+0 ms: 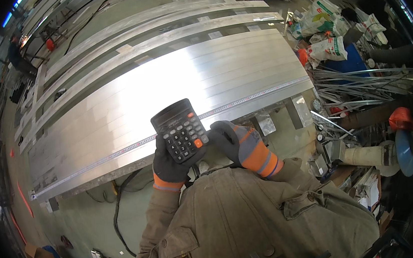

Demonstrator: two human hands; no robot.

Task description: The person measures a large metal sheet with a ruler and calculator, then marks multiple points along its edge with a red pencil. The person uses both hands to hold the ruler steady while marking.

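Observation:
My left hand (166, 164), in a dark glove with an orange cuff, holds a black calculator (182, 132) from below, its keys facing up. Two of the keys are orange. Just right of it is my right hand (231, 141), in a grey and orange glove. Its fingers are curled in; whether anything is inside them is hidden. Beyond both hands lies a wide, shiny metal panel (128, 104). A tape measure (256, 95) stretches along the panel's near edge, running behind the calculator.
Long metal bars (156, 37) form a frame beyond the panel. At the right are white sacks (329, 50), a heap of metal strips (347, 81) and a blue disc (406, 153). A black cable (119, 221) crosses the floor. Another person (18, 55) stands far left near sparks.

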